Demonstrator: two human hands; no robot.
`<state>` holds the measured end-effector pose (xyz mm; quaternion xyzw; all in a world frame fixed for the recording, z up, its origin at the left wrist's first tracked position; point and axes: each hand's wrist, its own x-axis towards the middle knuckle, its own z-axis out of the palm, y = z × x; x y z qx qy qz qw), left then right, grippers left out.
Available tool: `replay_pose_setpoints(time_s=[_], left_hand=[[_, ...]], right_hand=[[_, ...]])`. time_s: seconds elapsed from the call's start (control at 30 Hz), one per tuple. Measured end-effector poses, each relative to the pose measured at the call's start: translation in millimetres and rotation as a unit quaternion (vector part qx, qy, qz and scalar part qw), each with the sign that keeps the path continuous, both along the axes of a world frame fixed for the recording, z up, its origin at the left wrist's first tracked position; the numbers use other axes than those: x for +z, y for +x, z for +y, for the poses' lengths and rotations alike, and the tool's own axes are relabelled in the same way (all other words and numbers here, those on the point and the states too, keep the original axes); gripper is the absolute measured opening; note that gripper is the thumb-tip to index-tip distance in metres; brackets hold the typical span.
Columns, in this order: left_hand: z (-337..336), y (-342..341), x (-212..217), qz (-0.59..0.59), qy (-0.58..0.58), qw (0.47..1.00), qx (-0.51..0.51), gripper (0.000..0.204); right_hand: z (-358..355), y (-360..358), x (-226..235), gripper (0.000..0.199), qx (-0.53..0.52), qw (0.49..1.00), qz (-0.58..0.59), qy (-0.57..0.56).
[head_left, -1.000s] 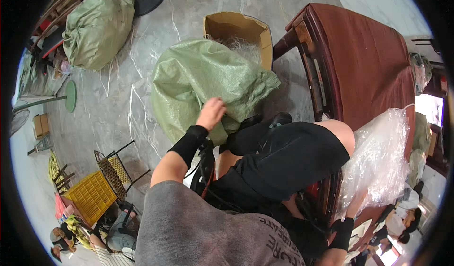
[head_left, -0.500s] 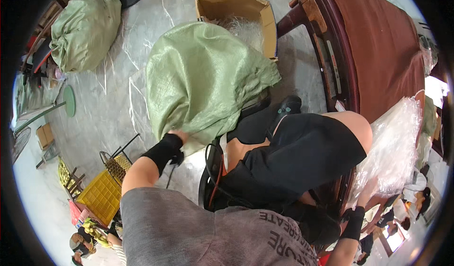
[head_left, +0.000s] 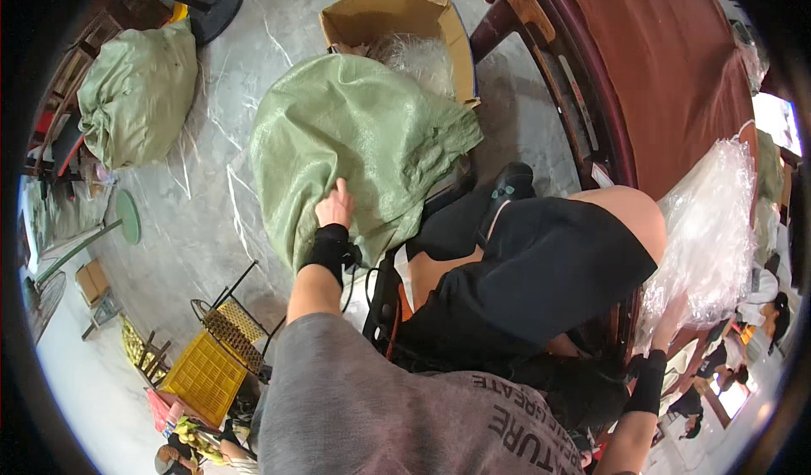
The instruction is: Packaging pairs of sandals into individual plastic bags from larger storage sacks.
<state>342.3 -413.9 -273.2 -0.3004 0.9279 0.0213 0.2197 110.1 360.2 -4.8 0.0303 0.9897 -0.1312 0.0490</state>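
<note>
**Green sack gripped at its near edge**

Green sack (head_left: 355,137) slumps on the floor against the cardboard box (head_left: 397,19). Left hand (head_left: 335,209) pinches its lower fabric, fingers curled in. Right hand (head_left: 672,327) reaches into clear plastic wrap (head_left: 705,230); its grip I cannot tell.

Pale green woven sack (head_left: 355,150) noted under the left hand (head_left: 335,207), black wrist band worn. Second green sack (head_left: 139,91) on grey marbled floor (head_left: 211,213). Brown cardboard box (head_left: 397,19), dark red-brown table (head_left: 667,70), clear plastic sheeting (head_left: 705,238), yellow crate (head_left: 203,378).
</note>
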Motion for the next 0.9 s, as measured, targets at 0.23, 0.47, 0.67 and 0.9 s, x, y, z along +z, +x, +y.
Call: replay_pose_setpoints(time_s=[0.23,0.47,0.67,0.9], left_hand=[[-49.0,28.6,-6.6,-0.065,0.008,0.997,0.041,0.054],[-231.2,-17.2,47.3,0.026,-0.032,0.997,0.065,0.015],[-146.4,-81.1,66.7,0.476,-0.222,0.845,0.098,0.047],[-74.4,33.0,-47.8,-0.009,-0.125,0.987,-0.104,0.057]], right_hand=[[12.0,-3.4,-10.3,0.055,-0.01,0.999,0.013,0.044],[8.9,-8.7,-29.0,0.059,0.01,1.0,0.004,-0.015],[-3.9,-1.2,-7.2,0.059,-0.031,0.999,0.003,-0.03],[86.1,88.7,-35.9,0.055,0.068,0.991,0.002,0.115]])
